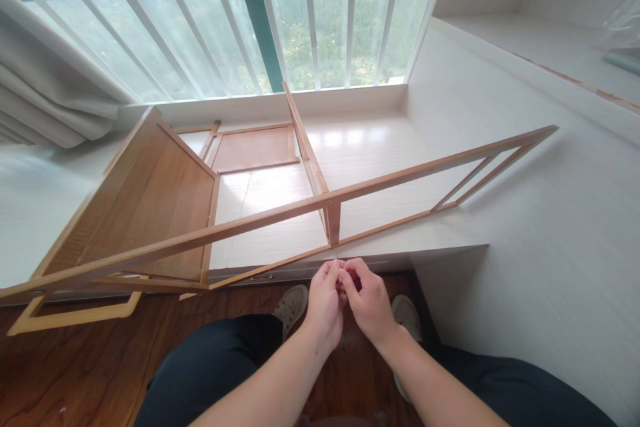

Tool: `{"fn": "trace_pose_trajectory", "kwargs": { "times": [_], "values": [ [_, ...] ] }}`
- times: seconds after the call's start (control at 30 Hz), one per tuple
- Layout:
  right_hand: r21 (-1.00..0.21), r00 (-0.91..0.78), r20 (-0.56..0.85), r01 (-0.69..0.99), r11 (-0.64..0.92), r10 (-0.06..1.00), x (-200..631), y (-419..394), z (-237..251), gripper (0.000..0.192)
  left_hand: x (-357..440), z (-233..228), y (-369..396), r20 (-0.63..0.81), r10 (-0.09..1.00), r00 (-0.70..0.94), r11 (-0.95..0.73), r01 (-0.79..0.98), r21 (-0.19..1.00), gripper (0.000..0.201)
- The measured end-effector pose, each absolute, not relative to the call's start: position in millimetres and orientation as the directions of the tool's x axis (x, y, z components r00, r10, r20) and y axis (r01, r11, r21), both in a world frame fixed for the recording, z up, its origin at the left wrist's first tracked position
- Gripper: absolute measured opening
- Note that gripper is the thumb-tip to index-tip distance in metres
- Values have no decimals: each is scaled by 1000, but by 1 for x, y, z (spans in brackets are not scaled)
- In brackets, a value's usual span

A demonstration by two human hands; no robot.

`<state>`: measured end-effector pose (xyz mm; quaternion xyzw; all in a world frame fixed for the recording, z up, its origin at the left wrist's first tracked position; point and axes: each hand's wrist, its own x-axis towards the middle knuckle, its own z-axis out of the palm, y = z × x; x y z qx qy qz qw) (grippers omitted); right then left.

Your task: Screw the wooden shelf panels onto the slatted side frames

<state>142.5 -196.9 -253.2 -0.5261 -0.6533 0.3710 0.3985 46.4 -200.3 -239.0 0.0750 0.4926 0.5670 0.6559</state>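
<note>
My left hand (325, 297) is closed, thumb and fingertips pinching a thin metal hex key (335, 253). Only its slim tip shows, pointing at the lower end of a short wooden crosspiece (333, 221); I cannot tell whether it sits in a bolt. Against the left fingertips, my right hand (367, 300) is also closed around the same spot, hiding the rest of the key. The crosspiece belongs to a long wooden frame (260, 217) lying on its side. A dark bolt head (329, 201) shows on its upper rail.
A brown wooden panel (155, 213) stands tilted at the left, with a pale wooden handle-shaped piece (80, 315) below it. Another panel (254, 149) lies on the white ledge (367, 140). A white wall (540, 213) rises at the right. Behind are window bars (310, 20) and a curtain (45, 80).
</note>
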Motion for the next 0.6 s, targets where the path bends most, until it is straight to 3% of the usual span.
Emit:
{"fn": "trace_pose_trajectory", "kwargs": {
  "times": [0.6],
  "values": [
    [-907,-147,145,375,190,979,142,-195,-255,18,44,-238,-199,-556,816,-160,345,-636,690,38]
  ]
}}
